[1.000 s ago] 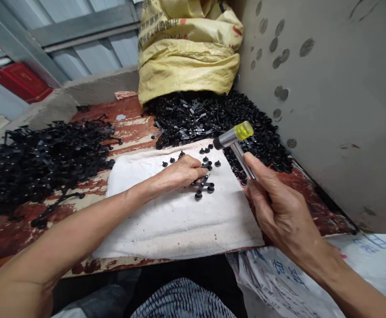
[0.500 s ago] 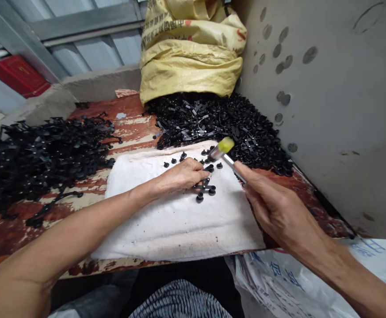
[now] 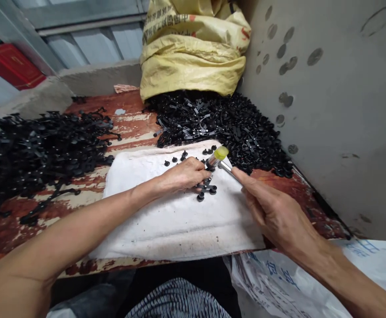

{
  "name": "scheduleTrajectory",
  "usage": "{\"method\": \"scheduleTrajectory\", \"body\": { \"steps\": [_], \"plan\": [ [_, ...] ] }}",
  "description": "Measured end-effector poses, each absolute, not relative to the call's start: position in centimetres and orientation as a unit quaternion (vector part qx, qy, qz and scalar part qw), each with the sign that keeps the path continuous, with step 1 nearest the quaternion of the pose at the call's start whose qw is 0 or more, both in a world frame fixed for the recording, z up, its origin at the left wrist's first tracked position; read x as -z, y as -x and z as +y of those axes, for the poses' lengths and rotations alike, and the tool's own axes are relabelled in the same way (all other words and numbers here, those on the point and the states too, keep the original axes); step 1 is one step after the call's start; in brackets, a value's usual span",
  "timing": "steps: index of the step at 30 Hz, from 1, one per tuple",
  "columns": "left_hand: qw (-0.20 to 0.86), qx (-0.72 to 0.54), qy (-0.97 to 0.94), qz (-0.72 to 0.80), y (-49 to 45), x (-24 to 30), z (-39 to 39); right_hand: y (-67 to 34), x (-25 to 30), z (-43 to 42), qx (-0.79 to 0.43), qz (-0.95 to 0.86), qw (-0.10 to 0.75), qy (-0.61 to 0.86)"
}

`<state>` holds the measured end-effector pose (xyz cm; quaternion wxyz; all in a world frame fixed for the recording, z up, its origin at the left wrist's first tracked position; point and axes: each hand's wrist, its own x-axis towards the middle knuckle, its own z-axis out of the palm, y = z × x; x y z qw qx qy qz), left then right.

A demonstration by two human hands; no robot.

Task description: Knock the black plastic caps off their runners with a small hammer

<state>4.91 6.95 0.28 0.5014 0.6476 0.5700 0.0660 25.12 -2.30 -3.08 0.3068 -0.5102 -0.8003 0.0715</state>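
**Short taps, runner pinned**

My open left hand (image 3: 181, 174) presses the black plastic runner (image 3: 207, 187) flat on the white cloth (image 3: 179, 225). My right hand (image 3: 272, 212) grips the yellow-tipped hammer (image 3: 219, 155) by its thin shaft, its head right at the runner; a light, short stroke suits this.

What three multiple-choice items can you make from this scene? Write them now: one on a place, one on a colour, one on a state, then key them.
1. Where does the left hand rest?
A on the yellow sack
B on the white cloth
C on the grey wall

2. What colour is the tip of the small hammer?
A red
B blue
C yellow

3. What is the right hand doing?
A holding the small hammer by its metal shaft
B lying flat and empty on the cloth
C reaching into the sack

1 B: it lies on the cloth beside black plastic studs.
2 C: the tip shows translucent yellow.
3 A: its fingers close around the shaft.
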Motion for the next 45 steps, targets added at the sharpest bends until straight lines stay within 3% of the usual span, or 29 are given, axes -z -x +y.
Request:
{"method": "scheduleTrajectory", "body": {
  "steps": [4,8,11,15,18,27,45],
  "plan": [
    [0.481,-0.063,-0.73,0.482,-4.8,-0.4,6.4,-24.5,1.7,-1.3,-0.194,-0.704,0.414,0.544],
    [0.449,-0.064,-0.822,0.343,-5.5,-1.5,4.7,-23.7,1.1,-1.0,-0.42,-0.594,0.409,0.551],
    [0.384,-0.082,-0.833,0.391,-5.4,-2.4,3.1,-23.6,1.4,-1.6,-0.533,-0.496,0.421,0.54],
    [0.304,-0.164,-0.774,0.532,-3.9,-2.7,1.8,-23.8,2.1,-2.6,-0.524,-0.414,0.506,0.545],
    [0.368,-0.162,-0.767,0.5,-3.4,-2.3,1.3,-23.4,2.5,-3.0,-0.506,-0.401,0.54,0.54],
    [0.534,-0.171,-0.685,0.466,-6.0,-1.4,2.8,-23.1,2.8,-3.4,-0.511,-0.426,0.501,0.554],
    [0.549,-0.118,-0.667,0.49,-6.1,-0.5,6.9,-25.7,4.0,-1.4,-0.571,-0.325,0.527,0.539]
  ]
}}
